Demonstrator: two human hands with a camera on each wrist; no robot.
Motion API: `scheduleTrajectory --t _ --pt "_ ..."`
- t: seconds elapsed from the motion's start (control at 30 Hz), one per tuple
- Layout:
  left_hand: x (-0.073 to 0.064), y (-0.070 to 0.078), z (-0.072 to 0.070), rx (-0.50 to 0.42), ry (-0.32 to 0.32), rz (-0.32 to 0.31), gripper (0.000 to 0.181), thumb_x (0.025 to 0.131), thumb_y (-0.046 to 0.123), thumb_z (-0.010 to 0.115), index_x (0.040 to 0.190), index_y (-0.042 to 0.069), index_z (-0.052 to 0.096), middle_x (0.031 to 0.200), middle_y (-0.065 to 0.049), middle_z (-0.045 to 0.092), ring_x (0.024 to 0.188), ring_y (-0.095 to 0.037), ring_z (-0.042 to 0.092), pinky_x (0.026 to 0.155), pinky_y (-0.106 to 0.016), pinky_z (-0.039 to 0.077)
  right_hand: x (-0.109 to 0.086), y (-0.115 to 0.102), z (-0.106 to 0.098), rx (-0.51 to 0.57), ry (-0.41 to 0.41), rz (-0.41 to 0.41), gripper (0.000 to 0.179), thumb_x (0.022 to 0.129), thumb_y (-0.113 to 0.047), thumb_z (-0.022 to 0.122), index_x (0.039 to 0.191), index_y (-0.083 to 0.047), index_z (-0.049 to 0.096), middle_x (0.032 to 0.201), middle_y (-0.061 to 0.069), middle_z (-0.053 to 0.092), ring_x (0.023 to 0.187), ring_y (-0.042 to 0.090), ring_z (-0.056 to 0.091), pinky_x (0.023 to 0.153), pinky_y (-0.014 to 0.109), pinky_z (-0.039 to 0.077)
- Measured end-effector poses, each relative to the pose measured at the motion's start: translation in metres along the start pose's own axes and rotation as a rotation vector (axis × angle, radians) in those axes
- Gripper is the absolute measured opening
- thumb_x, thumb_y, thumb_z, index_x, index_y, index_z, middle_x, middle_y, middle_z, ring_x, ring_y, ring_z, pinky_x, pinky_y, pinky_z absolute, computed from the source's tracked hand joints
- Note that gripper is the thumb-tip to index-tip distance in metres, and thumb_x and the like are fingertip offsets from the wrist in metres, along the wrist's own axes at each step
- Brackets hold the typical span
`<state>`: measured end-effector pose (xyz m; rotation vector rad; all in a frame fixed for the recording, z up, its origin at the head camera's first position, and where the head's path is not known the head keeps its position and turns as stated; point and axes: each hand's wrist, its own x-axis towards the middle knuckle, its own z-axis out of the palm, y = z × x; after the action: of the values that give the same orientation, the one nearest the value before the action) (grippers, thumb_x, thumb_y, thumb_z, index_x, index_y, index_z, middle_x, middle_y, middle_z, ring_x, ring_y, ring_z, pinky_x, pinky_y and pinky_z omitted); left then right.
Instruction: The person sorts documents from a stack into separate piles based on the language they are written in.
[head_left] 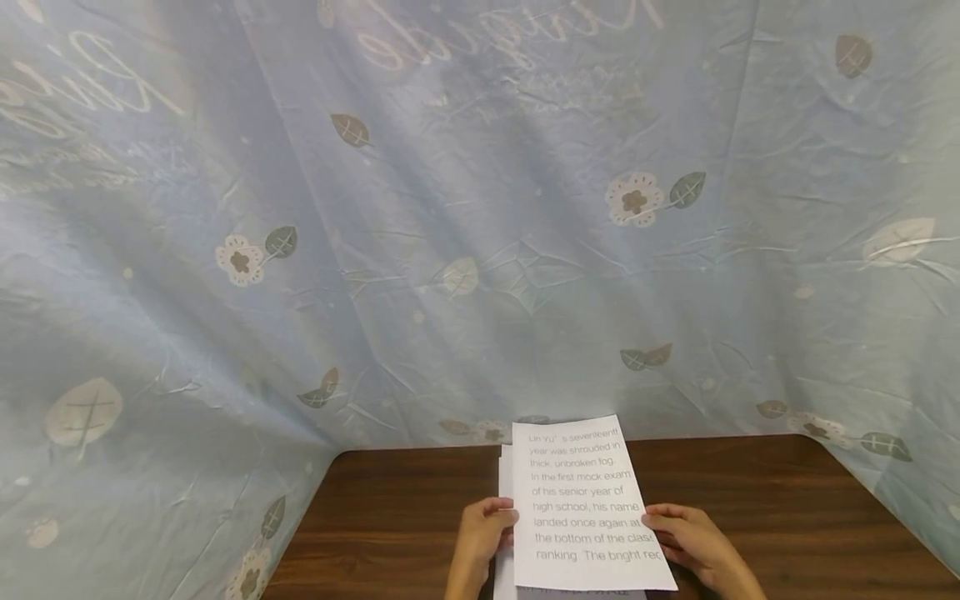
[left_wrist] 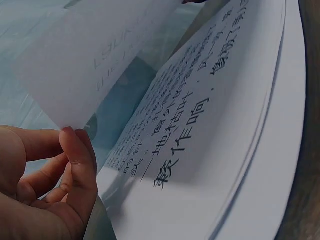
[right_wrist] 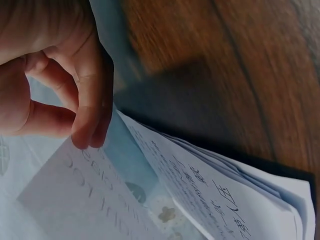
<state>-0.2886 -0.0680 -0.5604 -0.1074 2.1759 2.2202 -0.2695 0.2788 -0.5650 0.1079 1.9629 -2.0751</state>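
Observation:
A white sheet of paper (head_left: 585, 508) printed with large English text is held up between both hands, raised off the pages below it. My left hand (head_left: 478, 533) pinches its left edge between thumb and fingers. At the opposite edge, my right hand (head_left: 693, 542) pinches the sheet the same way. Beneath lies a stack of papers (left_wrist: 200, 125) covered in Chinese characters, its layered edges showing in the right wrist view. In the head view the raised sheet hides most of that stack.
The papers lie on a dark brown wooden table (head_left: 397, 500). Behind and to the sides hangs a pale blue cloth (head_left: 480, 208) with leaves and flowers, meeting the table's far edge.

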Motion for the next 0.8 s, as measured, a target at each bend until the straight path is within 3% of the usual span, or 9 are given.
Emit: scheduleTrajectory --t 0.2,0.47,0.8 --pt "0.001 -0.003 0.001 -0.013 -0.023 -0.014 0.027 0.092 0.001 0.071 0.117 -0.009 0.072 0.086 -0.005 0.072 0.071 -0.012 0.064 0.062 -0.021 0.055 0.000 0.001 -0.008 0.043 -0.062 0.007 0.029 0.105 -0.017 0.067 0.126 0.003 0.066 0.105 -0.001 0.078 0.094 0.013 0.076 0.084 0.030 0.065" --pt "-0.001 -0.002 0.007 -0.001 -0.087 -0.021 0.027 0.094 0.000 0.070 0.119 -0.009 0.070 0.088 -0.007 0.075 0.069 -0.011 0.066 0.061 -0.020 0.059 -0.001 -0.002 -0.027 -0.032 -0.034 0.010 0.053 0.105 -0.021 0.069 0.142 0.015 0.053 0.112 -0.002 0.077 0.100 0.013 0.075 0.087 0.033 0.065" --pt "0.002 -0.004 0.010 0.021 -0.109 -0.032 0.034 0.093 0.006 0.075 0.123 -0.009 0.069 0.087 -0.006 0.074 0.067 -0.010 0.066 0.058 -0.020 0.059 -0.011 0.004 -0.073 0.044 -0.059 0.036 0.023 0.107 -0.016 0.065 0.124 -0.002 0.072 0.106 -0.004 0.080 0.097 0.015 0.078 0.086 0.034 0.065"
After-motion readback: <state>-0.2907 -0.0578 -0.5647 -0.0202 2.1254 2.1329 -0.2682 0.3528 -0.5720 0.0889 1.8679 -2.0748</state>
